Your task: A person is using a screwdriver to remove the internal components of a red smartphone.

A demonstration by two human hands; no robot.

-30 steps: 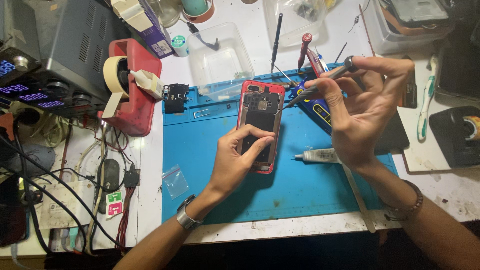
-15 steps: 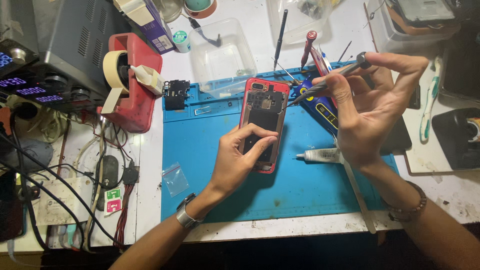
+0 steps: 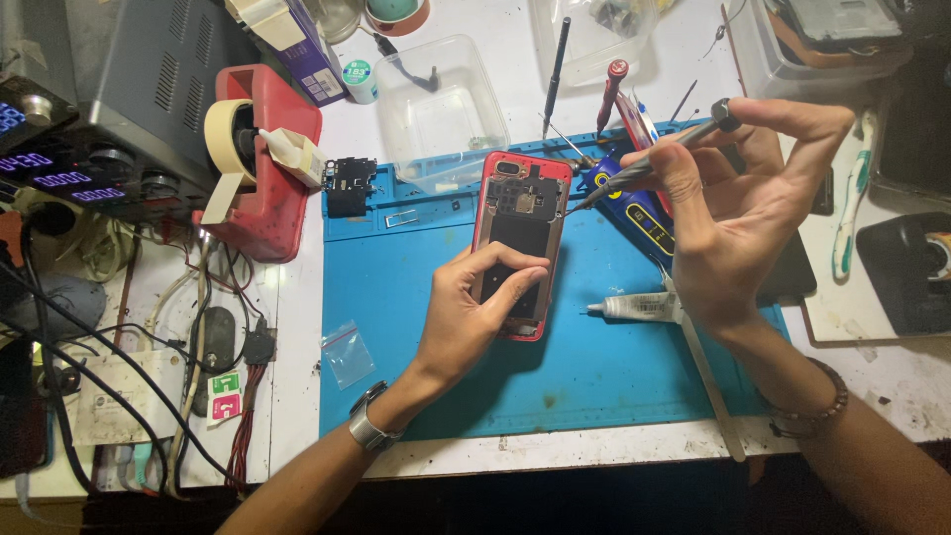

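fingers of right hand [image 3: 733, 218] pinch screwdriver [image 3: 644, 163] — left hand [image 3: 475, 307] grips phone [image 3: 520, 238] edge.

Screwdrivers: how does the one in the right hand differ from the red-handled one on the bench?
The grey screwdriver is held slanted in the right hand, tip at the red phone; the red-handled screwdriver lies untouched, clear of the phone. The left hand steadies the phone. Both are slim precision drivers.

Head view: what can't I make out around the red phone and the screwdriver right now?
- Red phone: lower half covered by the left hand.
- Screwdriver tip: too small to tell whether it sits in a screw.
- Screwdriver shaft: partly behind right hand fingers.
- Clear bin: cut by top edge.
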